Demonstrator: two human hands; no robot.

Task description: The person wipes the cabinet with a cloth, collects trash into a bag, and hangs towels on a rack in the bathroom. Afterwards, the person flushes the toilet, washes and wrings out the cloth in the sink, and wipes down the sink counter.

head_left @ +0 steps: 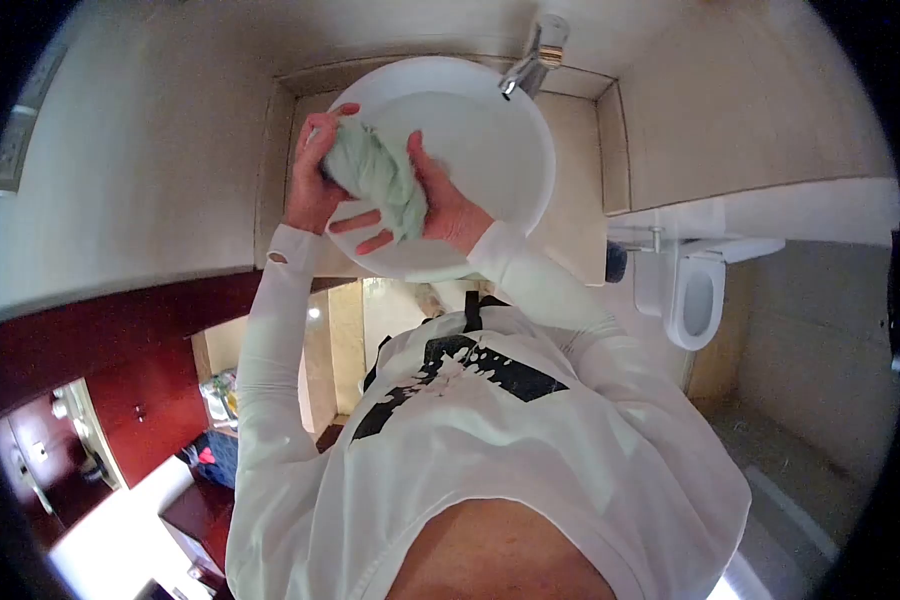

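A pale green cloth [375,175], bunched and twisted, is held above the white round basin [540,190]. My left hand [315,180] grips its upper left side, with the fingers curled round it. Under its lower right end lies my right hand [452,212]; the thumb points up beside the cloth and the fingers reach out beneath it to the left. The cloth hides part of both palms. Shallow-looking water or the bare white bottom shows in the basin; I cannot tell which.
A chrome faucet [537,58] stands behind the basin at the right, and no stream shows from it. A tiled ledge [580,150] surrounds the basin. A white toilet [698,295] is to the right. Dark red cabinets [145,410] stand at the lower left.
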